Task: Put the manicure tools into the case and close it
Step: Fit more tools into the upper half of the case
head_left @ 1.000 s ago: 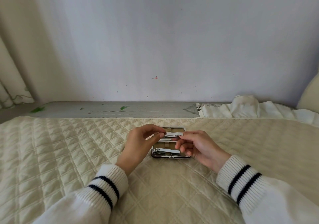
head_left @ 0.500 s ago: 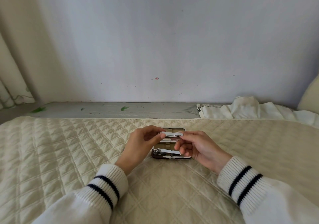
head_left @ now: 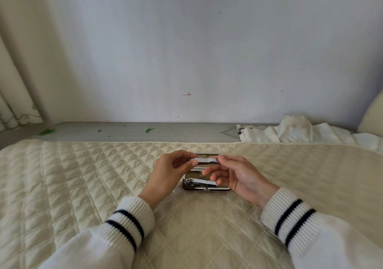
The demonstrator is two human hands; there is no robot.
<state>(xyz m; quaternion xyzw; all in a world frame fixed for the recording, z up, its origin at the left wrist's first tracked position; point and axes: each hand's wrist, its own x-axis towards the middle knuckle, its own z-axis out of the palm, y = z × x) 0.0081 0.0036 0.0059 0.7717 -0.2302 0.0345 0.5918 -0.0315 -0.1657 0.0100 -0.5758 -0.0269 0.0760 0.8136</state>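
Pinching a nail clipper (head_left: 207,160) between both hands (left (head_left: 165,175), right (head_left: 240,177)), above open case (head_left: 207,188)

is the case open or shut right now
Open. The case lies flat on the quilt, a nail clipper showing inside; both hands hold another clipper above it.

Cream quilted bedspread (head_left: 72,185) covers the bed, diamond-stitched. Behind it a grey ledge (head_left: 134,132) runs along a pale wall (head_left: 186,50), with green smears (head_left: 47,131) on the ledge. White crumpled cloth (head_left: 294,132) lies at its right end. Curtain (head_left: 12,102) hangs far left.
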